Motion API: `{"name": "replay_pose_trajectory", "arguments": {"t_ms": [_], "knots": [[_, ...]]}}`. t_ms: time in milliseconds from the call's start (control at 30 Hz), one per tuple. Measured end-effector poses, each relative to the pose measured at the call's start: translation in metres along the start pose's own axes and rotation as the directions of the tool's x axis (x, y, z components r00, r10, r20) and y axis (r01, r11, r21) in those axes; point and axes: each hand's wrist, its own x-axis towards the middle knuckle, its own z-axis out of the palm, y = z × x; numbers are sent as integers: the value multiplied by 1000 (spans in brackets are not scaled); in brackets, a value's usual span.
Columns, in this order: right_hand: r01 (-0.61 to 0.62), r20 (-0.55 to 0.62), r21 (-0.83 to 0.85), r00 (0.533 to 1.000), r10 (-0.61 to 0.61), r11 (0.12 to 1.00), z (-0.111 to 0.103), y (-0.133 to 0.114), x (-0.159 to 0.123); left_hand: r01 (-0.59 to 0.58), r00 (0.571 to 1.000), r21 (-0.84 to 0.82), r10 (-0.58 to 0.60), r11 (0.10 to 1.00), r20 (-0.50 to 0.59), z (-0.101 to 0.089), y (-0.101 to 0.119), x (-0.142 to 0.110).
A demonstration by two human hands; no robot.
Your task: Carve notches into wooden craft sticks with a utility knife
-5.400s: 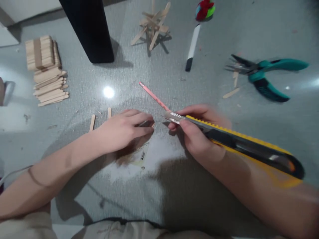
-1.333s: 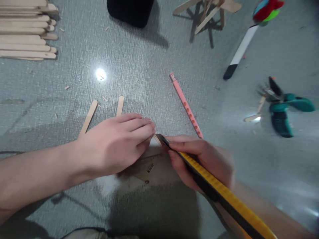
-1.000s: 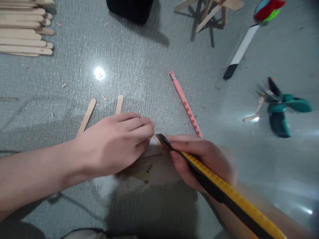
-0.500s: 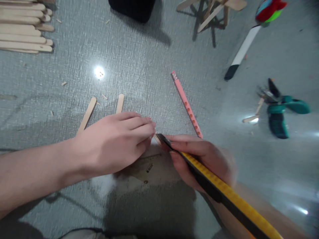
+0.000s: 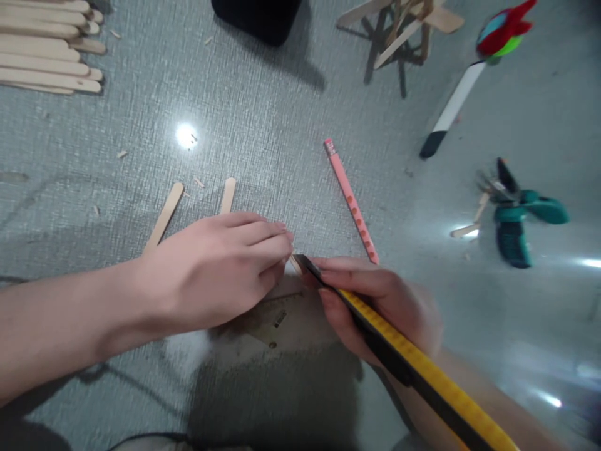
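Observation:
My right hand (image 5: 389,297) is wrapped round a yellow and black utility knife (image 5: 422,366), which slants up from the lower right. The knife's dark blade rests against a short visible end of a wooden craft stick (image 5: 295,263). My left hand (image 5: 220,266) is closed and pinches that stick at its fingertips, hiding most of it. Just beyond the left hand lie a loose craft stick (image 5: 165,214) and the tip of another craft stick (image 5: 228,195). Beneath both hands is a clear plastic sheet or ruler (image 5: 263,322) with a small barcode.
A pink pencil (image 5: 351,197) lies beyond my right hand. Green-handled pliers (image 5: 511,232) and a white marker (image 5: 455,103) with a colourful top lie to the right. At the back are piled craft sticks (image 5: 42,62), a black object (image 5: 258,19) and a stick structure (image 5: 404,28).
The view has shifted slightly, so the pliers and marker sit a little further left. Both hands, the knife and the stick keep nearly the same positions.

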Motion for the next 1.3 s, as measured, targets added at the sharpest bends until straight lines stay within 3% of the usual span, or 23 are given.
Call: {"name": "replay_pose_trajectory", "arguments": {"t_ms": [800, 1133, 1300], "knots": [[7, -8, -8, 1000, -7, 1000, 0, -1, 2, 81, 997, -98, -79, 992, 22, 0, 1, 2], [1, -8, -17, 1000, -1, 1000, 0, -1, 0, 60, 997, -99, -55, 993, 55, -2, 0, 3], [-1, -9, -30, 1000, 0, 1000, 0, -2, 0, 116, 992, -153, -105, 981, 73, -3, 0, 4]]}}
